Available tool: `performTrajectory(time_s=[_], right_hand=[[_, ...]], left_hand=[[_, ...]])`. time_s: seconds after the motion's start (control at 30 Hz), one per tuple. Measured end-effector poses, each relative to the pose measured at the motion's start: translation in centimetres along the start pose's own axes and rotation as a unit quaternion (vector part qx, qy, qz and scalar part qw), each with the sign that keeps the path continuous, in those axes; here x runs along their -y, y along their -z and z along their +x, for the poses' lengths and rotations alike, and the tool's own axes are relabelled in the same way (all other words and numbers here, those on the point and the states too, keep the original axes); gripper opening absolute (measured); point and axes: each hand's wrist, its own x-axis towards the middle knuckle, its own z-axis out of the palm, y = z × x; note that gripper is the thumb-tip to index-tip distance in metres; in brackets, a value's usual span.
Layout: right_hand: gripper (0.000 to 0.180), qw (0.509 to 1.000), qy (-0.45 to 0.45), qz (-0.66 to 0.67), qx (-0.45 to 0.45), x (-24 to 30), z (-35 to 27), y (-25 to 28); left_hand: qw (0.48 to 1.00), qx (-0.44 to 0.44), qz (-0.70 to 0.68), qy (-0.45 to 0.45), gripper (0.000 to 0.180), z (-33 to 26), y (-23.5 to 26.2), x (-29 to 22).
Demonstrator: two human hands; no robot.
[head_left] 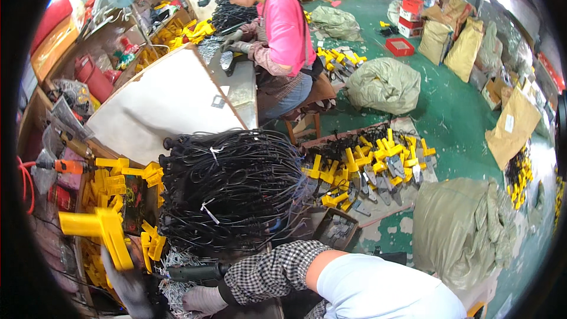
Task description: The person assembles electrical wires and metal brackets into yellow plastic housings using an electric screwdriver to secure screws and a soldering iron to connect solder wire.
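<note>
My left hand [129,286], in a grey glove, grips a yellow plastic handle part [106,230] with a T-shaped end, raised over the bin on the left. My right hand [204,300], also gloved and under a checkered sleeve, reaches into a heap of loose silver screws [174,295]. Its fingers are curled down among the screws; what they pinch, if anything, is hidden. Just beyond that hand lies a dark green power screwdriver [192,273], its tip pointing left over the heap. More yellow parts [152,242] sit beside the screws.
A big bundle of black cables [230,189] covers the bench ahead. A white board [168,106] stands behind it, with a co-worker [289,29] seated beyond. Yellow-and-grey assemblies [378,165] pile up at the right, near a stuffed sack [463,224]. An orange-and-black tool [68,166] lies left.
</note>
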Motion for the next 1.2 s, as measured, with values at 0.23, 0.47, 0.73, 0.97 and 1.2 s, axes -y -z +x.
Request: performTrajectory(time_s=[0.23,0.47,0.73,0.97,1.2], right_hand=[[0.018,0.938,-0.125,0.21,-0.246,4.8,0.6,6.2],[0.024,0.93,-0.062,0.325,-0.16,13.0,-1.3,6.6],[0.02,0.935,-0.068,0.319,-0.138,16.5,-3.5,8.1],[0.016,0.988,0.005,0.113,-0.108,17.4,-2.8,7.7],[0.019,0.971,0.153,-0.111,-0.145,14.8,-1.3,2.7]], left_hand=[[0.866,-0.222,-0.354,0.273,0.052,-23.6,0.8,-4.7],[0.894,-0.278,-0.258,0.239,0.046,-30.1,-0.9,-3.7],[0.962,-0.224,-0.08,0.137,0.046,-32.1,-2.4,-5.9],[0.979,-0.186,0.067,0.054,0.046,-33.1,-2.6,-5.9],[0.964,-0.15,0.218,0.007,0.046,-35.1,-2.2,-5.8]])
